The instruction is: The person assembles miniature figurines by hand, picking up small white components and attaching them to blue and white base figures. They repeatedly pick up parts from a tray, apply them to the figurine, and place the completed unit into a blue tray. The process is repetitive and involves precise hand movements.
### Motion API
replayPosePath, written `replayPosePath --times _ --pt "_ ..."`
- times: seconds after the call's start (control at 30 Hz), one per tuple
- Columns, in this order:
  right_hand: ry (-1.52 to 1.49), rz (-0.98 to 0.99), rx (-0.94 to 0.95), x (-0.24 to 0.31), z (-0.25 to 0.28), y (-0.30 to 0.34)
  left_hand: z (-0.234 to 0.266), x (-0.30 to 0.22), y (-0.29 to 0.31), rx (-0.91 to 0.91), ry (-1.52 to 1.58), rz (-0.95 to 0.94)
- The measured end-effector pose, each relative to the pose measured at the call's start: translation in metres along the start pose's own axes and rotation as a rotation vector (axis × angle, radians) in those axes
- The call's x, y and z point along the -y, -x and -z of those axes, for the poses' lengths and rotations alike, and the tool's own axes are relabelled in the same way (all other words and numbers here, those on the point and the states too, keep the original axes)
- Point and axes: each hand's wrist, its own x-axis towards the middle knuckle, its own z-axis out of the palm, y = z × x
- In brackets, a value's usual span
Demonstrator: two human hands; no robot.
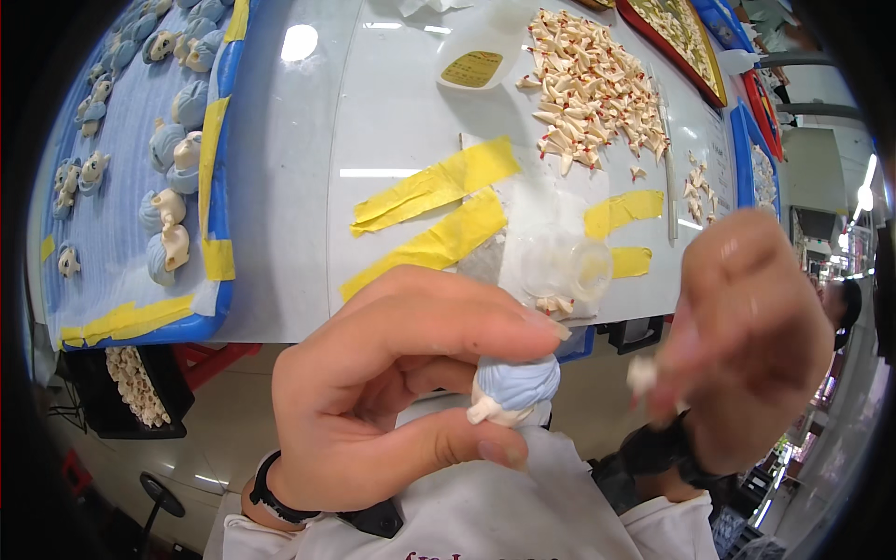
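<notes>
My left hand (pixel 350 392) pinches a small figurine head (pixel 519 383) between thumb and forefinger, in front of the table's near edge. The head has wavy light-blue hair on top and a cream part sticking out at its lower left. To its right, my right hand (pixel 751 327) is raised and smeared by motion. A small cream piece (pixel 642 375) with a trace of red shows at its fingertips, too blurred to make out its shape. Beyond the left hand, a clear round cup (pixel 590 269) lies at the table edge, with a few cream pieces (pixel 554 305) beside it.
A big pile of cream, red-tipped pieces (pixel 588 89) covers the far right of the table. At left stands a blue tray (pixel 219 201) of blue-and-cream figurine parts. Yellow tape strips (pixel 434 191) mark the middle. A translucent bottle (pixel 481 51) lies beyond; a black bin (pixel 182 392) stands below.
</notes>
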Motion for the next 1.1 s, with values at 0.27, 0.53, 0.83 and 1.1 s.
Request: replayPosePath --times 0.27,0.53,0.83,1.1 --pt "-0.375 0.033 0.001 -0.016 -0.033 0.016 0.001 0.004 0.001 0.055 -0.143 -0.092" --pt "-0.112 0.225 -0.053 -0.014 -0.032 0.012 0.003 -0.003 0.002 0.111 -0.600 -0.305" --pt "-0.067 0.248 -0.098 -0.031 0.009 0.000 0.015 0.002 0.002 0.052 -0.581 -0.330" --pt "0.353 -0.142 0.109 -0.080 0.032 -0.049 0.013 0.000 0.001 -0.100 -0.402 -0.249"
